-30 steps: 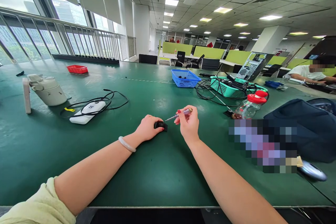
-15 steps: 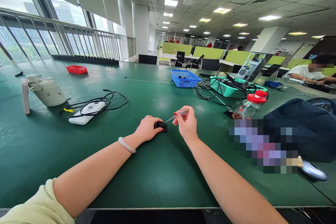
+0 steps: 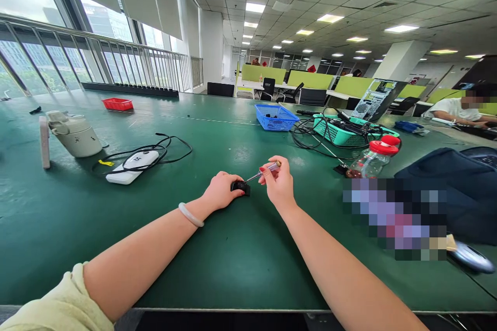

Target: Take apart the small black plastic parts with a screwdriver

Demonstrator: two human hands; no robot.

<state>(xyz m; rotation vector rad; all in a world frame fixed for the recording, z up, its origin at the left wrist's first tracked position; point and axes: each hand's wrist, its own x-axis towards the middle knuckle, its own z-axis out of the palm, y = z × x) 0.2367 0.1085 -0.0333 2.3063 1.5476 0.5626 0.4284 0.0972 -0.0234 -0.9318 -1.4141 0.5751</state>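
Observation:
My left hand (image 3: 222, 190) grips a small black part (image 3: 241, 187) against the green tabletop, thumb in front and fingers behind. The exact kind of this part is too small to make out. In my right hand (image 3: 280, 186) is a screwdriver (image 3: 259, 173), pinched by its handle between thumb and fingers. Its thin shaft slants down to the left, and the tip meets the top of the black part. Whether the tip sits in a screw cannot be seen.
To the left lie a white power bank (image 3: 132, 167) with a black cable and a cream flask (image 3: 77, 134). Farther back are a red tray (image 3: 117, 104), a blue basket (image 3: 275, 118) and a teal basket (image 3: 337, 133) with cables. A red-lidded jar (image 3: 370, 158) and dark bag (image 3: 446, 181) stand right.
The whole view has shifted slightly. Both hands keep the same hold, with the screwdriver tip still at the black part.

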